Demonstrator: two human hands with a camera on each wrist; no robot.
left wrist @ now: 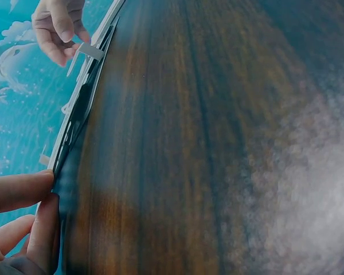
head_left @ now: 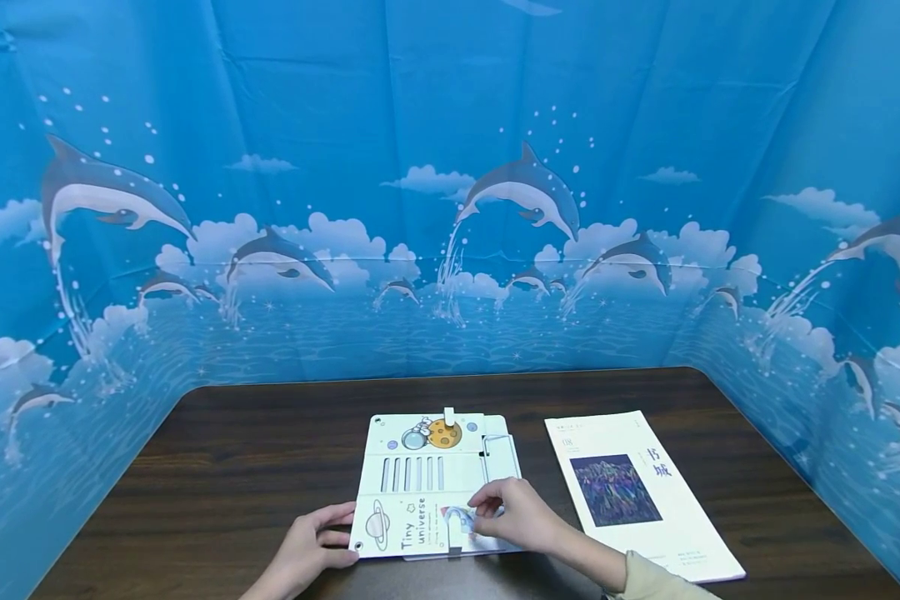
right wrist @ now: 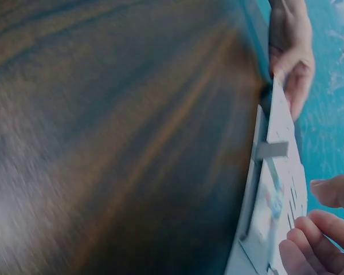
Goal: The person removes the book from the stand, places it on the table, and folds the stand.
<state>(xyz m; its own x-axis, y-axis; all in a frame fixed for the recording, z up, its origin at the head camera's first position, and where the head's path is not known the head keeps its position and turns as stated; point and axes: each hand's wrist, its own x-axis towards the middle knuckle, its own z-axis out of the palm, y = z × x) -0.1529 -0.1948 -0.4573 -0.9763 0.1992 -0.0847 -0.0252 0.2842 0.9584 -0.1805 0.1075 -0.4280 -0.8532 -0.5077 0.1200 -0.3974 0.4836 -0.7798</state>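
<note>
A white folding book stand (head_left: 461, 477) printed with planets, an astronaut and "Tiny universe" lies nearly flat on the table. My left hand (head_left: 307, 543) pinches its left edge near the front corner, thumb on one side and fingers on the other, as the left wrist view shows too. Over the stand's front right part, my right hand (head_left: 513, 517) hovers by the front page clip (head_left: 454, 529) with bent fingers. In the right wrist view, thumb and fingertips (right wrist: 327, 220) are apart with nothing between them. A second page clip (head_left: 448, 416) sits at the far edge.
To the right of the stand lies a white book (head_left: 675, 492) with a dark picture on its cover. A wire frame (head_left: 498, 446) shows on the stand's right side. Blue dolphin-print cloth (head_left: 390, 167) hangs around the dark wooden table (head_left: 232, 458).
</note>
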